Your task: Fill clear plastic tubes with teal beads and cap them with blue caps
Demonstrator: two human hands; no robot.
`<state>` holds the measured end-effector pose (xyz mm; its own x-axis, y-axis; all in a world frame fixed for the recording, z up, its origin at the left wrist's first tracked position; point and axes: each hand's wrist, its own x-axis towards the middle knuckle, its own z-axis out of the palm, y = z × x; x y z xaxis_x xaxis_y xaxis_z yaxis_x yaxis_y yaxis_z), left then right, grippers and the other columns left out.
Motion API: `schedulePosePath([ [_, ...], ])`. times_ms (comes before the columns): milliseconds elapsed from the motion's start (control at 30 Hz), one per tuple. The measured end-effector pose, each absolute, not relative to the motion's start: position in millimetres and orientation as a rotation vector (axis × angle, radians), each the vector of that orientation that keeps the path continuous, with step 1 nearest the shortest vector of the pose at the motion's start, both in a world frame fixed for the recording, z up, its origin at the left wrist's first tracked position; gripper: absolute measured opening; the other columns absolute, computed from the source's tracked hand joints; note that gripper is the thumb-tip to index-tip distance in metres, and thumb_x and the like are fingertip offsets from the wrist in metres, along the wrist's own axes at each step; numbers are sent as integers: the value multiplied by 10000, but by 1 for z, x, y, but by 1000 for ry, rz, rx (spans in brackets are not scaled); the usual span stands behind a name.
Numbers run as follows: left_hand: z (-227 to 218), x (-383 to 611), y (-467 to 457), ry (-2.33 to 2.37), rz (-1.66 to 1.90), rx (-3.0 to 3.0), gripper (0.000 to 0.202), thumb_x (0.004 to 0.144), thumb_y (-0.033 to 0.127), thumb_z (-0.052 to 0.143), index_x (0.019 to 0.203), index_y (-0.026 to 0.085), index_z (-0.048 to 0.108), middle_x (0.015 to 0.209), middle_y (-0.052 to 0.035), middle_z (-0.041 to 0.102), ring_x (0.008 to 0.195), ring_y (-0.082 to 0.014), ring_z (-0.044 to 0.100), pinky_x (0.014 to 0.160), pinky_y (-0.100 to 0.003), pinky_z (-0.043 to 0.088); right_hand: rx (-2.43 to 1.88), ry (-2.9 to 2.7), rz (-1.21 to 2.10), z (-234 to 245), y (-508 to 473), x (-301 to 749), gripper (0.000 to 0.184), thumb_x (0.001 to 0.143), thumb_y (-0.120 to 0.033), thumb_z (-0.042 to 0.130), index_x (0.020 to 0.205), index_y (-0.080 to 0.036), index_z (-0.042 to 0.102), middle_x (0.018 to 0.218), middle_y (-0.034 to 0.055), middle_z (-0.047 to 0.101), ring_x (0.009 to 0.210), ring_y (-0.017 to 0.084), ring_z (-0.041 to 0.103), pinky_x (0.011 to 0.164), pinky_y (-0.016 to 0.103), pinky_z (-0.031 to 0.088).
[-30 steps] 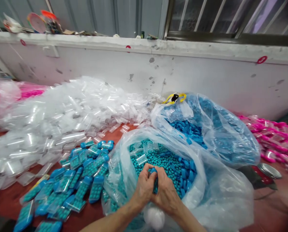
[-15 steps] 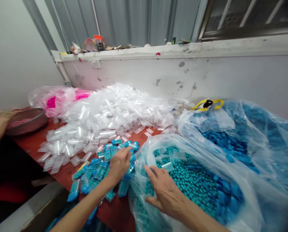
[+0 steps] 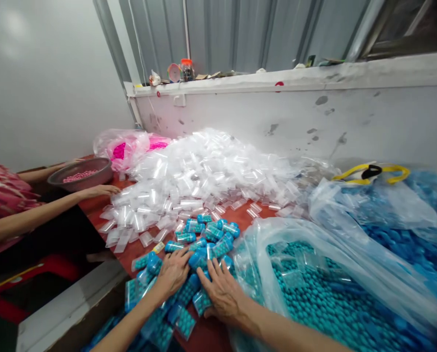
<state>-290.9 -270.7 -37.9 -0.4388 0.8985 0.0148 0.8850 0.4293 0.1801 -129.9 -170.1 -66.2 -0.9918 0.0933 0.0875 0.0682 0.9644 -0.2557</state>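
My left hand [image 3: 174,272] lies on the near left part of a pile of small clear bottles [image 3: 214,232] with blue caps, filled with teal beads. Beside it, my right hand [image 3: 223,292] rests on the same pile with its fingers spread. Both hands are open, palms down, pressing against bottles and gripping none that I can see. More bottles [image 3: 184,322] are at the near table edge below my hands. To the right, a clear plastic bag [image 3: 265,254] holds loose teal beads [image 3: 310,288] with a few clear tubes on top.
A big heap of clear tubes [image 3: 203,171] covers the red table's back. A co-worker's hand [image 3: 101,190] touches its left side, near a bowl of pink beads [image 3: 108,171]. A bag of blue pieces [image 3: 394,244] stands right. An open box [image 3: 71,303] sits below the edge.
My right hand has left the bag's rim for the bottle pile. My left hand has drawn nearer, and bottles have shifted toward the near edge. The view has turned left; a co-worker's hand now reaches the tubes.
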Motion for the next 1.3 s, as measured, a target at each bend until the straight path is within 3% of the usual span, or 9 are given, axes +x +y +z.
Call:
schedulePosePath([
  [267,-50,-304,-372,2744,284,1300,379,848,310,322,1115,233,580,1193,-47,579,1090,-174,531,920,-301,415,-7,-3007,486,-80,-227,-178,1031,582,-522,695,1378,-168,143,1360,250,289,1240,427,252,927,604,280],
  [400,-22,-299,-409,2852,-62,867,381,833,261,304,1091,235,583,1014,-80,655,847,-248,635,722,-379,481,251,-3070,566,-54,-245,-189,1128,457,-467,780,1363,-189,168,1327,202,341,1197,420,302,902,627,282],
  [500,1,-296,-400,2966,-62,829,364,839,222,297,1067,227,581,939,-74,666,786,-240,632,689,-352,461,378,-2965,681,-19,-226,-188,737,691,-322,651,1320,-224,279,1243,112,437,1116,274,420,910,464,357],
  [567,9,-301,-371,2941,236,1091,326,859,239,317,1070,226,565,1013,-48,641,881,-192,603,773,-295,439,138,-2849,657,-3,-193,-190,430,817,-246,495,1239,-236,409,1176,77,487,1083,222,442,922,402,342],
  [600,10,-306,-351,2906,384,1241,323,869,261,328,1110,209,537,1063,-51,616,938,-180,577,823,-282,421,-85,-2793,606,-1,-173,-192,383,846,-268,455,1225,-219,433,1185,93,481,1093,230,432,929,399,328],
  [733,-8,-334,-256,2643,521,1676,429,869,319,382,1263,148,385,1238,-91,487,1130,-199,437,951,-323,332,-762,-2683,347,-28,-104,-202,464,851,-387,429,1228,-116,442,1256,177,423,1150,300,374,924,434,295],
  [900,-48,-346,-188,2611,458,1660,450,861,408,381,1249,181,404,1264,-103,455,1185,-255,358,977,-429,270,-898,-2722,145,-72,-94,-204,480,870,-435,352,1199,-106,471,1265,193,438,1194,324,320,930,492,233],
  [1133,-60,-322,-226,2715,445,1614,338,864,375,368,1112,214,530,1118,-101,525,1102,-263,406,943,-457,285,-817,-2644,318,-77,-138,-200,494,866,-402,371,1235,-77,417,1195,203,487,1126,300,402,890,462,306],
  [1300,-65,-303,-274,2754,398,1564,342,852,309,394,1167,242,508,1146,-99,525,1107,-265,426,937,-452,309,-790,-2635,530,-82,-172,-198,469,864,-367,386,1235,-81,414,1216,187,484,1145,297,395,922,474,311],
])
